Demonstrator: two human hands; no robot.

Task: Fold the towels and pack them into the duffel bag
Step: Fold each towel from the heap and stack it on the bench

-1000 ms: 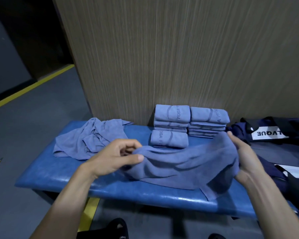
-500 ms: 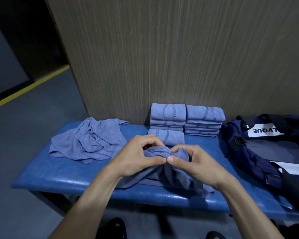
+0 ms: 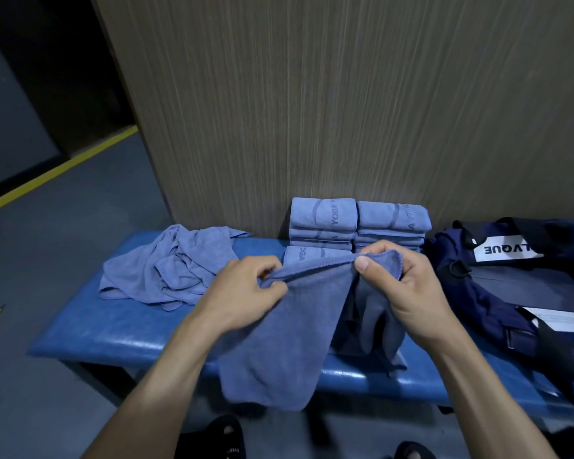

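I hold a blue towel up in front of me over the blue bench. My left hand pinches its top edge at the left, and my right hand pinches the top edge at the right. The towel hangs doubled below my hands, past the bench's front edge. Behind it stand two stacks of folded towels against the wall, with one more folded towel in front. A navy duffel bag lies open on the bench at the right.
A crumpled heap of unfolded blue towels lies on the left part of the bench. A wood-grain wall rises right behind the bench. Grey floor with a yellow line spreads to the left. My sandalled feet show below the bench.
My hands met in the middle with the towel's ends, then drew apart a little and rose. The towel now hangs doubled from its top edge.
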